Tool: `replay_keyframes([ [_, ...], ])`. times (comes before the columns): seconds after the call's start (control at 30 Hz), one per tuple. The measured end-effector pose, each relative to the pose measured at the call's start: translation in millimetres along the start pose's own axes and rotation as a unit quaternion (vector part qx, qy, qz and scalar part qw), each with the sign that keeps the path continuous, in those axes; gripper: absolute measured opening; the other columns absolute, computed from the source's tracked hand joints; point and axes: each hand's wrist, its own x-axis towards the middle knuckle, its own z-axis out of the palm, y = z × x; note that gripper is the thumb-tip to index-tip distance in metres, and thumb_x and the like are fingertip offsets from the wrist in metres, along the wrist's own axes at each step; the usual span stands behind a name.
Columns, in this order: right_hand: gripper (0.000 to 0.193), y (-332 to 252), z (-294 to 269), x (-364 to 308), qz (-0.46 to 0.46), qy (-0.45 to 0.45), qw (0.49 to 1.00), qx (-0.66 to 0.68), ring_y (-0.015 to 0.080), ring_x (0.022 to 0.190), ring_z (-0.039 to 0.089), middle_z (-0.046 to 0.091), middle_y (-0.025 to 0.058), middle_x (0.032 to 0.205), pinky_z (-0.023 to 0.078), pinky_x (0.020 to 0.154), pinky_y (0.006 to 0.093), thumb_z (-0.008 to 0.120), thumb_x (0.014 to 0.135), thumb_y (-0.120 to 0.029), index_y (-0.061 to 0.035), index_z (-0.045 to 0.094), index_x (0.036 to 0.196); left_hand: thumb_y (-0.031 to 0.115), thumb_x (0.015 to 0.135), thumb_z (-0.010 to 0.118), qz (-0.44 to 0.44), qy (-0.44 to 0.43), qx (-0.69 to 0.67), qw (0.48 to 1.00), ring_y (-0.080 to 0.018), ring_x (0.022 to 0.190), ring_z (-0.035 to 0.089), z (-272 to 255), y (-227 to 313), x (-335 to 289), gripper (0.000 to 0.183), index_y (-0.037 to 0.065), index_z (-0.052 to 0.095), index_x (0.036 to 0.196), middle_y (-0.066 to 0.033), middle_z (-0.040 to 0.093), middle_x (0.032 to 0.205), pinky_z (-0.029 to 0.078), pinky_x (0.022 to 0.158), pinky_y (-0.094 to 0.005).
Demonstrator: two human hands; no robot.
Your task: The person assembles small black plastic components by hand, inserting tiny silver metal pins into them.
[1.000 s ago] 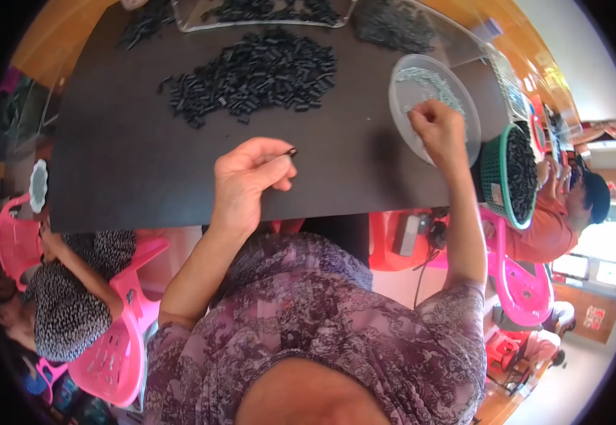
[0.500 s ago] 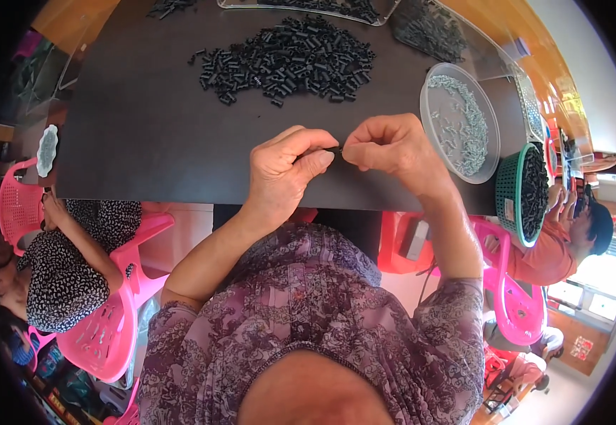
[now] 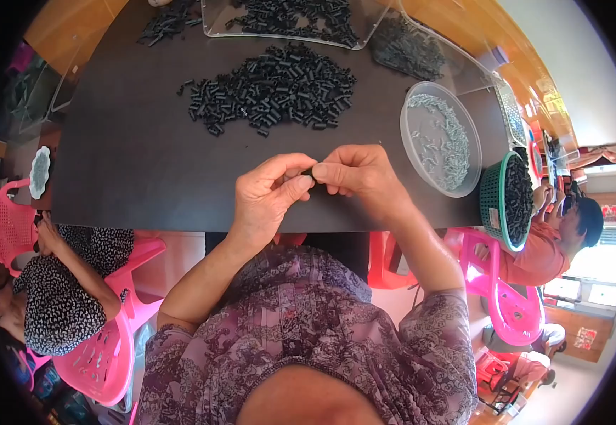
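Note:
Just inside the table's near edge, my left hand (image 3: 269,195) pinches a small black tubular plastic piece (image 3: 308,172) between thumb and fingers. My right hand (image 3: 361,173) is closed too, its thumb and forefinger pressed together at the piece's right end; whatever lies between those fingertips is hidden. Beyond my hands spreads a heap of similar short black tubes (image 3: 272,88). To the right of my right hand sits a round clear plastic dish (image 3: 415,157), with small silvery pieces like screws gathered along its right side.
At the table's right edge, a green basket (image 3: 490,198) is filled with black parts. Clear trays (image 3: 286,41) of black parts stand at the back, near loose black pieces (image 3: 170,23). People sit on both sides, one in a patterned dress (image 3: 63,308), another in orange (image 3: 545,251).
My right hand has come in against my left, closing the small gap at the black piece. The table and its things sit lower in the picture as the view has shifted.

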Motion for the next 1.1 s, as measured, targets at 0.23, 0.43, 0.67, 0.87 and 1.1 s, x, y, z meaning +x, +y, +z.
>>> replay_keyframes([
  [0.23,0.015,6,-26,28,-0.170,0.191,0.954,-0.154,0.0085,0.067,0.057,0.064,0.0035,0.071,0.045,0.061,0.0223,0.067,0.078,-0.012,0.0011,0.068,0.085,0.002,0.086,0.061,-0.031,0.003,-0.025,0.999,-0.0085,0.075,0.058,-3,-4,4,0.014,-0.002,0.062,0.100,-0.0034,0.061,0.085,0.051,0.067,-0.0212],
  [0.43,0.021,13,-79,100,-0.167,0.341,0.862,-0.337,0.0321,0.079,0.065,0.067,0.0187,0.081,0.049,0.074,0.0382,0.063,0.075,-0.015,-0.0027,0.069,0.092,0.004,0.087,0.061,-0.043,-0.006,-0.011,0.999,-0.0090,0.073,0.059,-6,-7,6,0.015,-0.002,0.062,0.101,-0.0043,0.062,0.083,0.051,0.067,-0.0214],
  [0.67,0.023,19,-88,136,-0.142,0.339,0.833,-0.413,0.0263,0.077,0.066,0.068,0.0151,0.082,0.049,0.072,0.0350,0.064,0.075,-0.016,-0.0029,0.069,0.093,0.006,0.087,0.061,-0.047,-0.007,-0.028,0.998,-0.0099,0.071,0.059,-9,-6,6,0.016,-0.002,0.062,0.101,-0.0056,0.063,0.082,0.050,0.066,-0.0220],
  [0.87,0.020,9,-95,143,-0.185,0.301,0.867,-0.352,0.0339,0.083,0.064,0.067,0.0185,0.082,0.049,0.076,0.0397,0.062,0.075,-0.017,-0.0058,0.071,0.089,0.006,0.086,0.062,-0.051,-0.005,-0.034,0.998,-0.0096,0.071,0.059,-11,-6,6,0.016,-0.002,0.062,0.101,-0.0056,0.063,0.082,0.049,0.067,-0.0220],
  [1.1,0.019,5,-88,155,-0.198,0.276,0.859,-0.383,0.0344,0.077,0.064,0.066,0.0188,0.077,0.049,0.073,0.0396,0.063,0.073,-0.019,-0.0043,0.071,0.082,0.008,0.084,0.065,-0.048,0.007,-0.044,0.998,-0.0112,0.066,0.059,-9,-5,7,0.018,-0.002,0.062,0.099,-0.0071,0.064,0.080,0.048,0.065,-0.0216],
])
